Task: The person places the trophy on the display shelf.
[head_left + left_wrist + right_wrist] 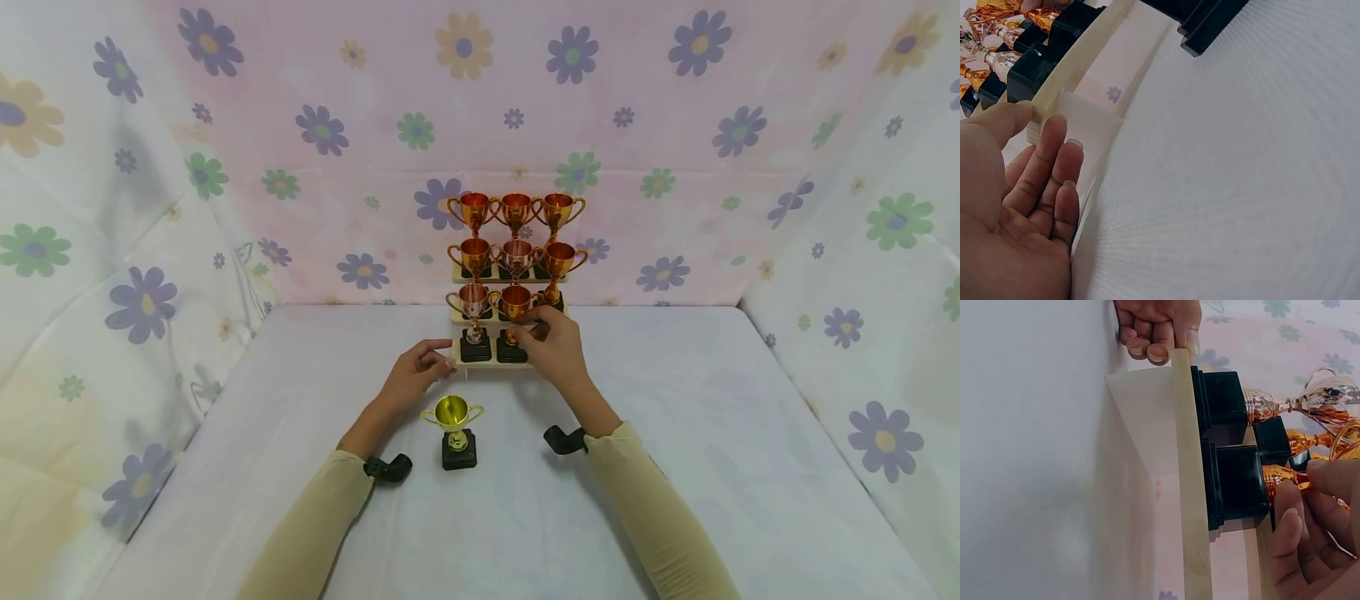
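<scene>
A tiered wooden shelf [487,364] carries small trophies with black square bases. My right hand [555,342] pinches the stem of an orange-gold trophy [514,302] whose base stands on the lowest tier; the right wrist view shows this trophy's black base [1241,481] against the board. Left of it stands a pinkish-silver trophy [472,302]. At the shelf's left end my left hand [420,367] holds the board's corner, thumb on top and fingers beneath, as the left wrist view shows. A yellow-gold trophy [459,450] stands upright on the table between my forearms.
The upper tiers hold several trophies, mostly orange-gold, such as the top-row trophy [516,212]. White cloth covers the table [675,400]. A flowered curtain [510,125] rises behind and at both sides.
</scene>
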Motion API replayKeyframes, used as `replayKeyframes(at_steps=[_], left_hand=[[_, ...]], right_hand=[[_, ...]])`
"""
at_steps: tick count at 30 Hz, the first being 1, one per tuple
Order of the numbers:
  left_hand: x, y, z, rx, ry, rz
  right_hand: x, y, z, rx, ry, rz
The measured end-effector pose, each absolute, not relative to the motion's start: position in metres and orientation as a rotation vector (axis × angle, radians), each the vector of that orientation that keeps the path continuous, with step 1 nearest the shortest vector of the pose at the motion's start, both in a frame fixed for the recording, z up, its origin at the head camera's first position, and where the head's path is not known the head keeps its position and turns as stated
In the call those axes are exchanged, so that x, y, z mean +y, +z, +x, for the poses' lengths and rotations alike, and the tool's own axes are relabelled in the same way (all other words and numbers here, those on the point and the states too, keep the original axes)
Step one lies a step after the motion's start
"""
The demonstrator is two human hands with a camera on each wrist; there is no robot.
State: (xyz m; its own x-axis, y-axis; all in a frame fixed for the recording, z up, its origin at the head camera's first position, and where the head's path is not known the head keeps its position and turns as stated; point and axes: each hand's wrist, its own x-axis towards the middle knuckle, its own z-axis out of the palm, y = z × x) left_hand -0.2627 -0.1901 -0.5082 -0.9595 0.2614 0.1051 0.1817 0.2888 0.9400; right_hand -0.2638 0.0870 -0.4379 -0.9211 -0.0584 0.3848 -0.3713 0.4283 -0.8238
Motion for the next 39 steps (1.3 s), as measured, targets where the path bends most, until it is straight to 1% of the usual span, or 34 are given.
replayKeyframes(at_steps=[15, 25, 32, 36, 39], left_hand=[[-0.188, -0.508, -0.262, 2.451, 1.805, 0.422], [-0.189, -0.51, -0.262, 2.452, 1.801, 0.407], [-0.189, -0.51, -0.264, 2.437, 1.804, 0.415], [-0.188, -0.506, -0.262, 2.414, 1.808, 0.418], [-0.187, -0.495, -0.256, 2.408, 1.802, 0.412]], right_hand=[[0.092, -0.433, -0.258, -2.359, 1.533, 0.409], [0.099, -0.425, -0.25, -2.32, 1.514, 0.346], [0.101, -0.423, -0.251, -2.381, 1.563, 0.368], [0.101, -0.423, -0.251, -2.392, 1.587, 0.376], [0.1, -0.425, -0.251, -2.402, 1.62, 0.39]])
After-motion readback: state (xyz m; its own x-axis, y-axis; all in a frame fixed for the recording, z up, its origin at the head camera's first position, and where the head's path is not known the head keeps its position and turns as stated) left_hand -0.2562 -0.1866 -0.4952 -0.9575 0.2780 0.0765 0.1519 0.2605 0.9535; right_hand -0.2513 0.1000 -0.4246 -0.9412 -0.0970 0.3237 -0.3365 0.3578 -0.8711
